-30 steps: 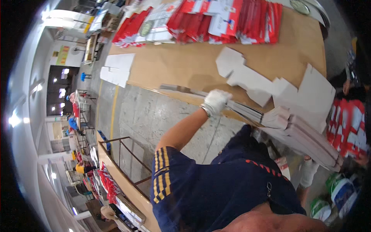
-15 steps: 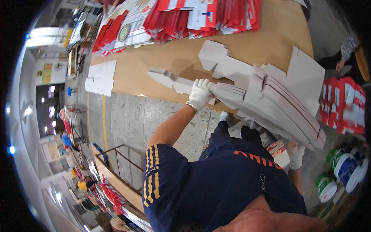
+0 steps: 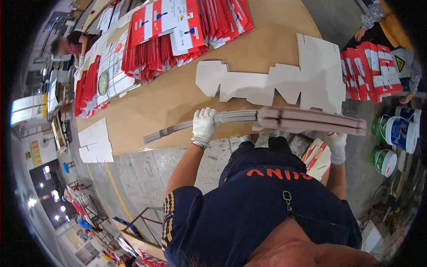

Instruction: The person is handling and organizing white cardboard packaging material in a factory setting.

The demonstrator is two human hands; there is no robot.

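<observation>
A stack of flat die-cut cardboard box blanks [image 3: 307, 121] stands on edge along the near side of the table. White-gloved, my left hand [image 3: 204, 126] is closed around its narrower left part. My right hand [image 3: 338, 147], also in a white glove, grips the stack's wide right end from below; some of its fingers are hidden behind the cardboard. Just beyond the stack, one loose white box blank [image 3: 249, 84] lies flat on the brown table [image 3: 155, 95].
Piles of red-and-white printed cartons [image 3: 155, 55] cover the table's far left. A smaller white cardboard piece [image 3: 95, 141] lies at its left corner. On the right are red-and-white cartons [image 3: 371, 73], a co-worker's sleeve [image 3: 372, 17] and several buckets [image 3: 402, 133]. Another person [image 3: 78, 44] stands far left.
The stack has turned from tilted and fanned to upright on edge, its sheets closer together. My right hand has risen with it. One blank now lies apart on the table.
</observation>
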